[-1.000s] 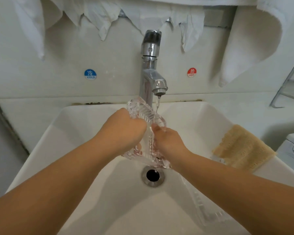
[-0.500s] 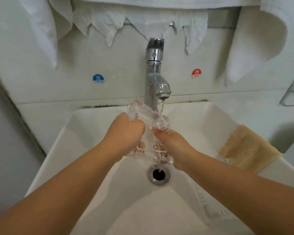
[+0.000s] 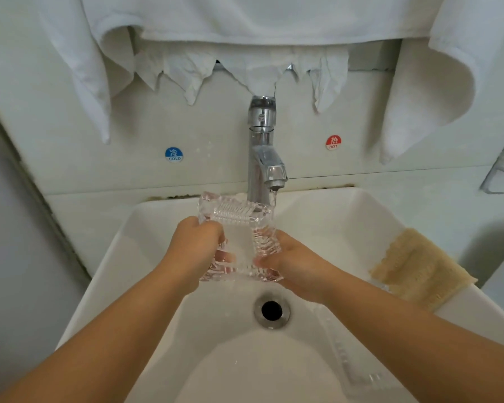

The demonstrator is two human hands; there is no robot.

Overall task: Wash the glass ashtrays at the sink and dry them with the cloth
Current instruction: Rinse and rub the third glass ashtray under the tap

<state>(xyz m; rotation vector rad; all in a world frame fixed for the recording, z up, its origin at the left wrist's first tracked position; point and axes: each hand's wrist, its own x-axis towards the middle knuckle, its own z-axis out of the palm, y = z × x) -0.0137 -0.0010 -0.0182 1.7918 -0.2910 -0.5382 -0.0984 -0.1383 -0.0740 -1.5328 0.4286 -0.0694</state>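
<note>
While the water runs, the person stands over the white sink (image 3: 146, 257), which lies under and around both hands. Above the hands, white towels (image 3: 274, 18) hang along the wall, probably kept there so a dry cloth is within reach after the washing. To the right of the right hand, a tan cloth (image 3: 419, 269) lies over the sink rim, I think ready for the drying step. Beyond the hands rises the chrome faucet (image 3: 261, 158), and its thin stream falls just beside the far right corner of the glass ashtray (image 3: 239, 228).

The ashtray is held between the two hands, tilted up on edge above the drain (image 3: 271, 309), so the water can run off it into the basin. The left hand (image 3: 195, 251) has its fingers curled around the left side of the glass. The right hand (image 3: 291, 260) grips the right side, thumb on the ribbed wall. A second glass ashtray (image 3: 349, 362) seems to lie in the sink under the right forearm, waiting for its turn.

On the wall, a blue sticker (image 3: 173, 155) reads "COLD" and a red sticker (image 3: 333, 142) reads "HOT", each with a Chinese character.
</note>
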